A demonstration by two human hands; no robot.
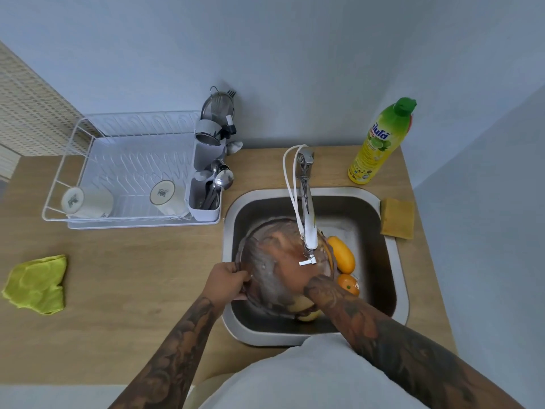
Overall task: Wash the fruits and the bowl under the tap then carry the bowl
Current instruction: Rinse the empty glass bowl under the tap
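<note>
1. Plainly, the clear brownish glass bowl (265,270) is held tilted inside the steel sink (392,255), right under the chrome tap (306,208), so running water can reach its inside.
2. The left hand (228,278) curls its fingers over the bowl's near-left rim, thumb outside, to steady it against rubbing.
3. The right hand (283,261) lies inside the bowl, seen through the glass; it looks spread flat against the wall, though blur and water leave the exact finger pose uncertain.
4. The fruits wait in the sink, out of the bowl, I judge so the bowl can be rinsed alone: a smooth, elongated orange-yellow mango (342,253) just right of the bowl, a small round orange (349,284) beside it, and a pale yellow fruit (306,311) partly hidden under the bowl's near edge.
5. A coarse yellow sponge (396,218) lies on the wooden counter at the sink's right rim, with a plastic bottle of dish soap (380,143) behind it, both within reach.
</note>
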